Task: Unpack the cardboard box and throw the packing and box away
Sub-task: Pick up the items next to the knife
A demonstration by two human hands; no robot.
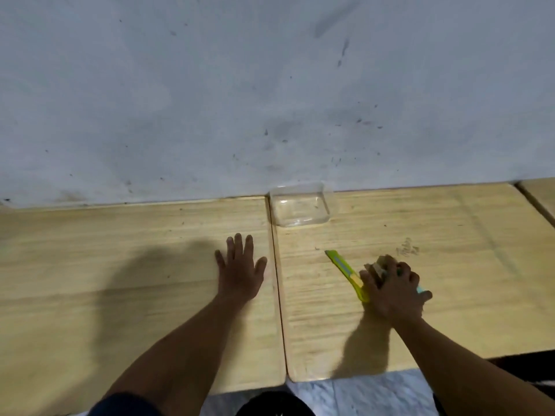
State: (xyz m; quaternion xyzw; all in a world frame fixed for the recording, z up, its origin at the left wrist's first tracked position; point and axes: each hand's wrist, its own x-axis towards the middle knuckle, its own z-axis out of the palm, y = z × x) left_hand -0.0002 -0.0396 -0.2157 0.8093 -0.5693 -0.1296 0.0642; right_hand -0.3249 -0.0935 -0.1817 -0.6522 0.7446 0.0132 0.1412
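- The left hand (240,274) is being laid flat on the wooden surface (135,265) just left of centre frame, with fingers straight and spread and nothing being held.
- The right hand (393,292) is being kept curled over a yellow-green knife (345,270) at right of centre. The knife's tip is being pointed toward the upper left, and its handle is being clamped against the surface.
- A tan scrap (380,265) is being pinned under the same fingers, on top of the knife. It is too blurred to be identified.
- The two hands are being held well apart, on either side of a seam (277,280) that is dividing the surface into two boards.
- A clear tray (301,219) is being kept at the surface's far edge, against the scuffed wall (270,85), above centre frame and just right of the seam.
- A pale floor (345,394) is being shown at the bottom edge.
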